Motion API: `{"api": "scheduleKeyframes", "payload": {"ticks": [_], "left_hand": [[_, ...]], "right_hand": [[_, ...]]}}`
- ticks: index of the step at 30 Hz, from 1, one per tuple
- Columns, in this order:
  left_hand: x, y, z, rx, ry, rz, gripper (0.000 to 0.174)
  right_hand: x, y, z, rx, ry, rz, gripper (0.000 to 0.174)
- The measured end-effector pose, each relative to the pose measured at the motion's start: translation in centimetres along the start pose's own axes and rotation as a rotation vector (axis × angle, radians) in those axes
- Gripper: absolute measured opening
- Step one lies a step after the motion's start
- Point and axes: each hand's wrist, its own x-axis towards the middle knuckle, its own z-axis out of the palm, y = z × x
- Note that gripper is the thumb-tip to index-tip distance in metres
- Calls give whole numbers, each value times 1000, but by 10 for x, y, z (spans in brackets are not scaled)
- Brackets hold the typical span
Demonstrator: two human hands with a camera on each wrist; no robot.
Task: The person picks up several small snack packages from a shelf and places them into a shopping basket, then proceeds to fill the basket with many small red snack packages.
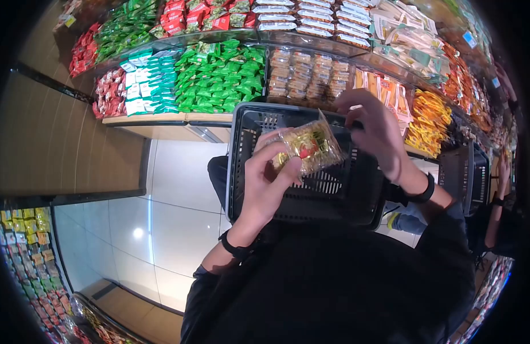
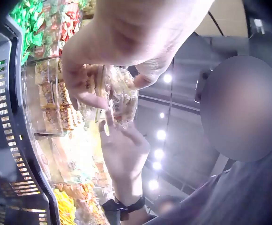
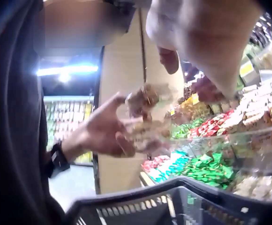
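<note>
A clear and gold snack packet (image 1: 311, 147) with a red mark is held in the left hand (image 1: 266, 180) above a dark plastic basket, thumb on its front. In the right wrist view the left hand (image 3: 103, 129) grips what look like two packets (image 3: 147, 133). The right hand (image 1: 379, 135), blurred, is raised just right of the packet with its fingers bent, apart from it in the head view. The left wrist view shows the right hand (image 2: 124, 154) close under the packets (image 2: 122, 96); whether it touches them is unclear.
The basket (image 1: 238, 172) is in front of the body. Beyond it, shelf bins hold green packets (image 1: 219, 77), brown packets (image 1: 305, 74) and yellow packets (image 1: 430, 123). Another basket (image 1: 480, 178) and another person's arm (image 1: 497, 215) are at the right. Tiled floor (image 1: 179, 212) lies at left.
</note>
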Motion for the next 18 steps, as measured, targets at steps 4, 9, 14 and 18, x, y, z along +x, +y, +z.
{"api": "scheduleKeyframes", "payload": {"ticks": [4,9,14,18], "left_hand": [[8,-11,-5,58,5,24,20],[19,-7,-24,220,41,157,50],[5,-18,-79,163,34,6,59],[-4,-29,-97,176,-44,-115,56]], "right_hand": [[22,-3,10,-45,-243,419,43],[78,17,-4,-51,-273,305,40],[162,133,-33,-235,-315,241,40],[183,224,-7,-236,-438,475,46]]}}
